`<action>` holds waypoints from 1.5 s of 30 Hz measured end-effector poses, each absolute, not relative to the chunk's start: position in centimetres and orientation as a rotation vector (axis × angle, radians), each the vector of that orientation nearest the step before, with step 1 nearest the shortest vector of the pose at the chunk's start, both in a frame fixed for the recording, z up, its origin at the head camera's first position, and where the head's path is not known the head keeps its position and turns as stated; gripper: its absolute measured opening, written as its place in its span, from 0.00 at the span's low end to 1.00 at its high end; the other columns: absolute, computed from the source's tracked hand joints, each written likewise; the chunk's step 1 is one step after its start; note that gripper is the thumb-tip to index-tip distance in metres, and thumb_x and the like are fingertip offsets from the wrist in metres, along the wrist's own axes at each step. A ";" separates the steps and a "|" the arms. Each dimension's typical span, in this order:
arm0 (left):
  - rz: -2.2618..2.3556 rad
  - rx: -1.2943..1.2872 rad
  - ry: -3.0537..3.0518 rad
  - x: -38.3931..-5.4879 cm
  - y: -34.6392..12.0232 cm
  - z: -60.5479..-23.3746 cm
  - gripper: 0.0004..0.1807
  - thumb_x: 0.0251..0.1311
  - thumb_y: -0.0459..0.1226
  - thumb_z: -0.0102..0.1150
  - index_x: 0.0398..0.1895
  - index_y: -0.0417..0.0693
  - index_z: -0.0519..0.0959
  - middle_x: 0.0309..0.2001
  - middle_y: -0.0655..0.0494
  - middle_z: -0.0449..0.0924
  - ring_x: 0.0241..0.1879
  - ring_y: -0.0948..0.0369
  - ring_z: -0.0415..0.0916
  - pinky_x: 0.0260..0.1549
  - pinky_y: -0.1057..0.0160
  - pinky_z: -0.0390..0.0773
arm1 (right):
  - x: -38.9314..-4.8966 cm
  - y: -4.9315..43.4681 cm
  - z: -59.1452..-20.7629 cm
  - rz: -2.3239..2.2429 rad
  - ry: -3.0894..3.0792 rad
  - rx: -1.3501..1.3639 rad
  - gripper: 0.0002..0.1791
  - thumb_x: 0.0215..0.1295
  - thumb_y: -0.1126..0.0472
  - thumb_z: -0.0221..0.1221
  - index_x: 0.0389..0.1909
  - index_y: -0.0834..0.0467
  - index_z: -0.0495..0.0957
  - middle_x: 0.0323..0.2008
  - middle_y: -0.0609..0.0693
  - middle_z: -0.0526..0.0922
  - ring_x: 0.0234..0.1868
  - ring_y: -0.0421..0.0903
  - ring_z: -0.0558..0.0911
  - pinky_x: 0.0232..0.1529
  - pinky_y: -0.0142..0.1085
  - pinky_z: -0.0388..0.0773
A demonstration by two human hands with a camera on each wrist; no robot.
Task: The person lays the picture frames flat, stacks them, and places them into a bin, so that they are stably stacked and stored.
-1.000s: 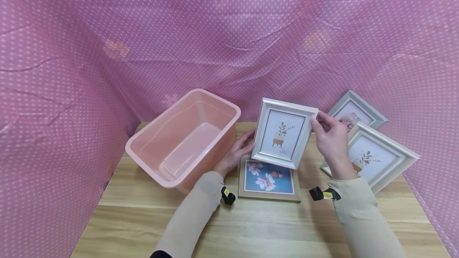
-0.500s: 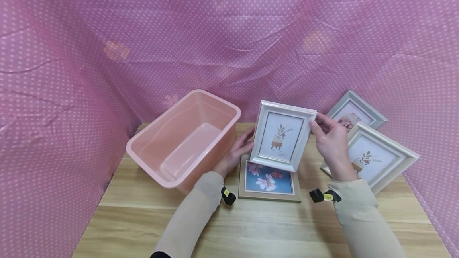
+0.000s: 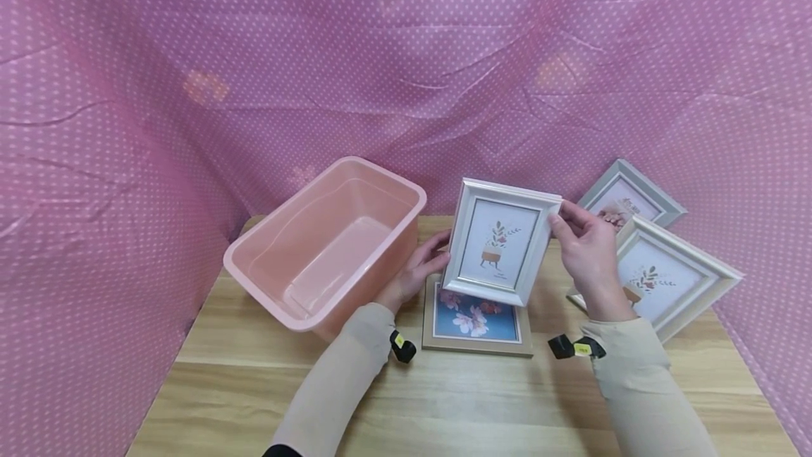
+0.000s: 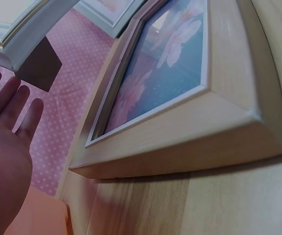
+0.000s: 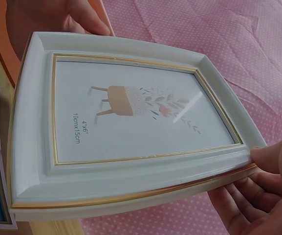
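A white picture frame (image 3: 497, 242) with a potted-plant print tilts above the table. At its upper right edge, my right hand (image 3: 590, 249) pinches it, thumb in front and fingers behind. My left hand (image 3: 419, 270) is at the opposite side edge; in the left wrist view its fingers (image 4: 29, 120) extend fairly straight close to the frame's side. A dark stand flap (image 4: 40, 66) shows at the back. Below lies a wooden-edged picture frame (image 3: 476, 350) with pink blossoms on blue, its far part hidden by the white one.
A pink plastic tub (image 3: 323, 249) stands to the left, right beside my left forearm. To the right, a cream picture frame (image 3: 675, 281) leans in front of a grey picture frame (image 3: 634, 192). Pink dotted cloth (image 3: 406, 76) hangs around the wooden table (image 3: 444, 407).
The white picture frame has dropped slightly and shifted a touch to the left, with its tilt barely altered. Both hands keep nearly the same places.
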State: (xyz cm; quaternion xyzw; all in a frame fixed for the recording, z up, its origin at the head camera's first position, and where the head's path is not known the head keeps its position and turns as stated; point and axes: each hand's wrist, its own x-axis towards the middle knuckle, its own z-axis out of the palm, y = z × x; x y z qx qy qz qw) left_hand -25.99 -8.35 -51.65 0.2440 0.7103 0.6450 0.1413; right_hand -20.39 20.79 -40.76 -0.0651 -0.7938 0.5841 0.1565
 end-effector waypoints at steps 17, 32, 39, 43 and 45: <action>1.874 0.766 2.142 -25.5 -8.9 -51.8 0.31 0.73 0.33 0.58 0.77 0.32 0.67 0.71 0.32 0.75 0.69 0.40 0.76 0.71 0.59 0.79 | -20.3 20.9 -40.9 1.694 -2.238 -0.193 0.23 0.82 0.61 0.58 0.72 0.65 0.76 0.63 0.67 0.84 0.47 0.25 0.83 0.51 0.16 0.83; 1.760 0.796 2.182 -25.0 -10.2 -52.9 0.31 0.67 0.31 0.67 0.72 0.32 0.73 0.60 0.33 0.83 0.55 0.53 0.84 0.62 0.61 0.85 | -20.4 21.0 -41.2 1.680 -2.248 -0.227 0.23 0.81 0.60 0.59 0.71 0.63 0.78 0.61 0.65 0.85 0.46 0.25 0.83 0.50 0.16 0.82; 1.693 0.787 2.143 -24.6 -10.7 -52.9 0.35 0.66 0.30 0.69 0.75 0.35 0.71 0.63 0.34 0.82 0.59 0.46 0.84 0.65 0.59 0.84 | -20.5 21.2 -41.2 1.686 -2.259 -0.238 0.23 0.81 0.59 0.60 0.71 0.63 0.78 0.57 0.58 0.87 0.46 0.25 0.83 0.50 0.16 0.82; 1.691 0.762 2.119 -24.5 -10.9 -52.8 0.34 0.66 0.28 0.69 0.75 0.33 0.70 0.64 0.33 0.81 0.62 0.43 0.82 0.67 0.58 0.83 | -20.5 21.1 -41.2 1.689 -2.245 -0.230 0.22 0.81 0.60 0.60 0.70 0.63 0.79 0.50 0.47 0.86 0.45 0.25 0.84 0.49 0.16 0.83; 1.692 0.750 2.112 -24.4 -10.9 -52.7 0.34 0.65 0.26 0.68 0.75 0.33 0.70 0.65 0.32 0.80 0.63 0.42 0.82 0.67 0.59 0.83 | -20.5 21.1 -41.2 1.690 -2.243 -0.224 0.22 0.81 0.60 0.60 0.70 0.64 0.79 0.50 0.47 0.86 0.45 0.25 0.84 0.49 0.16 0.83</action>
